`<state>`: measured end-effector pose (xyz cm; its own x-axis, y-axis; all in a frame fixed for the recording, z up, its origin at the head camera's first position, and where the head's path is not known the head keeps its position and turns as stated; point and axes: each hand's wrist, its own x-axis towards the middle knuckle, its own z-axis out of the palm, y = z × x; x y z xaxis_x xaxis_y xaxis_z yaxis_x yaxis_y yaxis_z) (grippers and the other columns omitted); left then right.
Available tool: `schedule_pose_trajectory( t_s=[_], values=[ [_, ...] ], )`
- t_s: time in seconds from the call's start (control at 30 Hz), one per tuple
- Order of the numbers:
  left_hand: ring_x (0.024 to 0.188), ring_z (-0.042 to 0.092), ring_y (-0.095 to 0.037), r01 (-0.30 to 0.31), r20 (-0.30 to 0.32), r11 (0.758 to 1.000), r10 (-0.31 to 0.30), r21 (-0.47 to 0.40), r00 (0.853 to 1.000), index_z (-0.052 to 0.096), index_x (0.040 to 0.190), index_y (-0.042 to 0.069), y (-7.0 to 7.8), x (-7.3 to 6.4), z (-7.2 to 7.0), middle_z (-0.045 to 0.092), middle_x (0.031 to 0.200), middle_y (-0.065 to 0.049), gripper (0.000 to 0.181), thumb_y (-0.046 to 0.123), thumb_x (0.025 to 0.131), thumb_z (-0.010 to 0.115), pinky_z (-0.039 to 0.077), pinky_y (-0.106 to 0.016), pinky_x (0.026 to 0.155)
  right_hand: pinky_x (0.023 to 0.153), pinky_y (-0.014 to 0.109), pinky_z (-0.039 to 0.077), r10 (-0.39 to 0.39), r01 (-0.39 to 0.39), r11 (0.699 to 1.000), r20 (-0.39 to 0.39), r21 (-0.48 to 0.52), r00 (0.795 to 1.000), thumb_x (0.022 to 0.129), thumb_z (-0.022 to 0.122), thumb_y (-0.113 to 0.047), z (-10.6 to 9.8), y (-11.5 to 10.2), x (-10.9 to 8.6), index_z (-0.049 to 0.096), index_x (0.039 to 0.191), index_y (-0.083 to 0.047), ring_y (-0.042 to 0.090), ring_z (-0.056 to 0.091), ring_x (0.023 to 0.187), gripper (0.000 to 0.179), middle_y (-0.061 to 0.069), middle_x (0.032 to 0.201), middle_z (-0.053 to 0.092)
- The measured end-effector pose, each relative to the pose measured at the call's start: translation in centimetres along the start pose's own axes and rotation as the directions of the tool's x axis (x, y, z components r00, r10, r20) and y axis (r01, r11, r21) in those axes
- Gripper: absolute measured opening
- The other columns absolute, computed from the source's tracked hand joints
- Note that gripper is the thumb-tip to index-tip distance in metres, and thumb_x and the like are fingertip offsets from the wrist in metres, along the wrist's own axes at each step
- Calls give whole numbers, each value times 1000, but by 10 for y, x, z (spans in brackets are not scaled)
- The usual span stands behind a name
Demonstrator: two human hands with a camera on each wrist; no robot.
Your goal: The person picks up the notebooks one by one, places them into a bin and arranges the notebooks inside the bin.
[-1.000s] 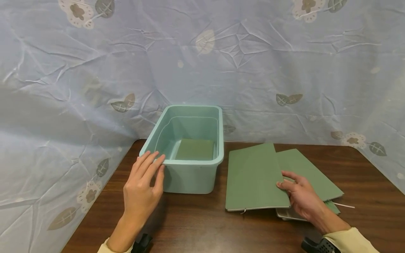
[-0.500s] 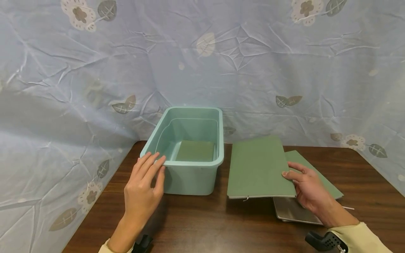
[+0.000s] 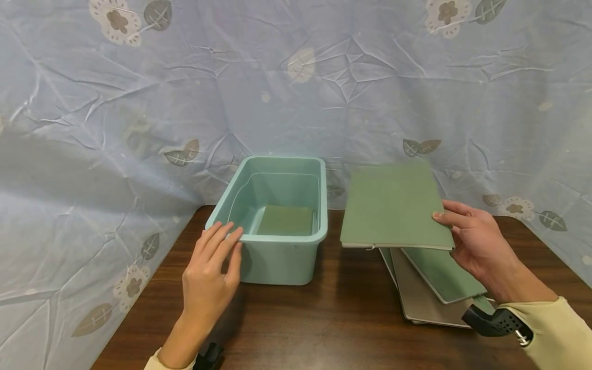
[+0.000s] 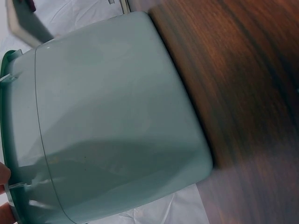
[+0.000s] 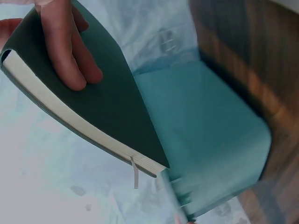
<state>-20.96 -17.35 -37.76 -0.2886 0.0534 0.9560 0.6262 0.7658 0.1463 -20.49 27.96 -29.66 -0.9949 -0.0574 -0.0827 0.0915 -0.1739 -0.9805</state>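
My right hand (image 3: pixel 481 241) grips a green notebook (image 3: pixel 393 210) by its right edge, thumb on the upper cover and fingers underneath. The notebook is raised above the table; in the right wrist view its cream page block (image 5: pixel 93 126) and a thin ribbon marker (image 5: pixel 135 172) show. At the near left corner of a pale blue-green plastic bin (image 3: pixel 277 262), my left hand (image 3: pixel 208 282) rests with fairly straight fingers over the rim. Another green notebook (image 3: pixel 284 221) lies on the bin's floor. Below the held notebook, more notebooks lie stacked, one green (image 3: pixel 448 272) over a taupe one (image 3: pixel 430 303).
Everything stands on a dark wood-grain table (image 3: pixel 314 329). A pale patterned cloth (image 3: pixel 370 92) hangs behind it and along the left side. The bin stands left of the stacked notebooks, close to the back cloth.
My right hand has lifted the green notebook off the stack, up and slightly right, uncovering more of the notebooks beneath. My left hand has stayed at the bin's rim.
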Motion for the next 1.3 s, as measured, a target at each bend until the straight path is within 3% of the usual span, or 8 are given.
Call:
schedule_pose_trajectory(
  t_s=[0.17, 0.27, 0.4, 0.73, 0.93, 1.07, 1.17, 1.3],
  values=[
    [116, 63, -36, 1, 2, 1000, -1, 1, 1000, 74, 114, 6, 0, 0, 0, 72, 116, -13, 29, 4, 86, 70, 46, -33, 111, 122, 63, -8, -2, 2, 1000, -2, -28, 1000, 102, 54, -22, 9, -20, 2, -3, 160, -22, 15, -13, 154, 81, -9, 165, -8],
    [117, 62, -36, 2, 6, 1000, -2, 4, 1000, 74, 114, 6, 0, -1, 0, 72, 116, -13, 29, 4, 86, 69, 46, -31, 111, 124, 51, 23, -25, 25, 999, 4, 29, 1000, 101, 56, -18, 13, -30, 2, 1, 159, -21, 12, 21, 150, 80, -2, 161, 15],
    [117, 62, -35, 1, 11, 1000, -1, 16, 1000, 74, 114, 7, 0, -1, -1, 72, 118, -12, 29, 4, 86, 70, 47, -32, 109, 90, 27, 59, -63, 58, 984, 24, 170, 998, 99, 57, -8, 19, -40, 3, 6, 157, -16, 3, 56, 118, 77, -3, 138, 36],
    [117, 63, -34, -4, -2, 1000, 4, 24, 1000, 74, 114, 8, 0, 0, 0, 72, 117, -10, 28, 5, 86, 69, 49, -36, 109, 89, 27, 60, -83, 75, 967, 20, 242, 996, 97, 58, -2, 35, -49, 5, 11, 155, -12, 5, 53, 120, 76, -2, 140, 35],
    [117, 63, -34, -6, 0, 1000, 6, 21, 1000, 74, 114, 7, 0, 0, 0, 72, 117, -11, 28, 5, 86, 70, 48, -35, 109, 85, 21, 58, -56, 53, 988, 15, 147, 998, 98, 57, -8, 38, -47, 6, 5, 159, -20, 6, 32, 139, 81, -6, 164, 6],
    [117, 63, -34, -12, -3, 1000, 12, 19, 1000, 74, 113, 7, -1, 0, 0, 72, 117, -11, 28, 5, 86, 70, 48, -33, 108, 125, 38, 17, -33, 32, 996, 6, 86, 999, 100, 55, -14, 43, -46, 6, 3, 160, -22, 8, 4, 152, 79, -14, 165, -9],
    [117, 63, -34, -16, -6, 1000, 16, 18, 1000, 74, 113, 6, -1, 0, 1, 72, 117, -11, 28, 4, 85, 70, 49, -33, 108, 120, 51, -19, -17, 16, 998, 9, 69, 1000, 101, 54, -16, 46, -45, 7, 3, 160, -23, 7, -6, 152, 77, -19, 163, -14],
    [117, 63, -34, -15, -9, 1000, 16, 22, 1000, 74, 113, 7, -1, -1, 1, 72, 117, -10, 28, 4, 85, 70, 49, -34, 108, 124, 55, -8, -24, 21, 995, 24, 96, 999, 100, 55, -13, 50, -41, 10, 10, 157, -21, 9, 12, 150, 73, -11, 162, 8]
  ],
)
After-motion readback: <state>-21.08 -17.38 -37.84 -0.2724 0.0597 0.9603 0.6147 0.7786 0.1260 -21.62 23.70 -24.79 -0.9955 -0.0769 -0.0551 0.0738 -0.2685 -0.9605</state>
